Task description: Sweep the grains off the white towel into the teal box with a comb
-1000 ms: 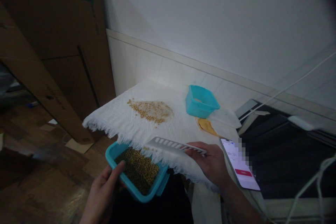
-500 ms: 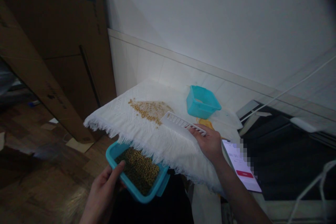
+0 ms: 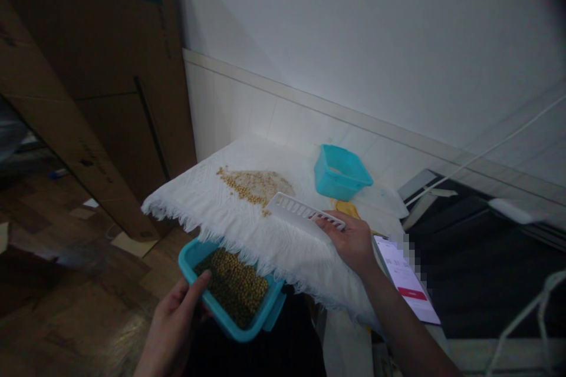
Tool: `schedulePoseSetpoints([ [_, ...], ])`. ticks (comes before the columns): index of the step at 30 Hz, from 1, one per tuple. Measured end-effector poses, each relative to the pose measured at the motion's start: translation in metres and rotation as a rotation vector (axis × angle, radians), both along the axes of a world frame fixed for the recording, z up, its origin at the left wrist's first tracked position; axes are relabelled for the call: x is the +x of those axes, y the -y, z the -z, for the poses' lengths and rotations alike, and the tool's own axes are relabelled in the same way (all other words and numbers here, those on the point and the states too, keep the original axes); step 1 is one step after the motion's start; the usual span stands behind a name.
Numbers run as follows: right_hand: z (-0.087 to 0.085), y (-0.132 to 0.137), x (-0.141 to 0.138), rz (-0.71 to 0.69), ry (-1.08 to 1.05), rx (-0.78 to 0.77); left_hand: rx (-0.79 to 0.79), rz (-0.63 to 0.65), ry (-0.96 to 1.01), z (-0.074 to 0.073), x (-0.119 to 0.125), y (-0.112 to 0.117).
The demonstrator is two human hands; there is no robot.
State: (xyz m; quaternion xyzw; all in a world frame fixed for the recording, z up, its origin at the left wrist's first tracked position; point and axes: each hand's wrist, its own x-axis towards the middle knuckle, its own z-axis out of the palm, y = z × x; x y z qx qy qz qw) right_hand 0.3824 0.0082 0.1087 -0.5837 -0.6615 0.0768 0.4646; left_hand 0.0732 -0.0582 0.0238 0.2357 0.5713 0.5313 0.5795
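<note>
Beans (image 3: 243, 189) lie in a loose spread on the white cloth (image 3: 190, 194), to the left of the right hand (image 3: 354, 244) and farther off, as I watch from my remote seat. That hand grips a slotted white scraper (image 3: 300, 218), fingers closed on its right end; the other end reaches left to the near right edge of the spread, by a few stray beans, and I can't tell whether it touches them. A paler patch (image 3: 269, 182), too fine for me to make out, mixes in toward the right. The left hand (image 3: 177, 312) holds the near tub (image 3: 241, 333) at its left side, thumb over the rim, partly under the cloth's fringe. I see yellowish and dark green contents (image 3: 236, 283) inside. Far right on the cloth stands the far tub (image 3: 338, 182), also blue, with a yellow thing (image 3: 347, 208) just nearer, partly hidden by the right hand. A phone (image 3: 407, 283) lies right of that hand.
</note>
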Motion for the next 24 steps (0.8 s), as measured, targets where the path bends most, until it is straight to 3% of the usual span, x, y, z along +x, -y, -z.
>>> schedulePoseSetpoints([
  [8,-0.008,-0.008,-0.015,-0.076,-0.056,-0.049,-0.016,0.046,-0.001,0.005,-0.010,-0.003],
  [24,-0.014,0.009,-0.032,-0.150,-0.076,-0.078,-0.013,0.054,0.024,0.009,-0.013,-0.003],
])
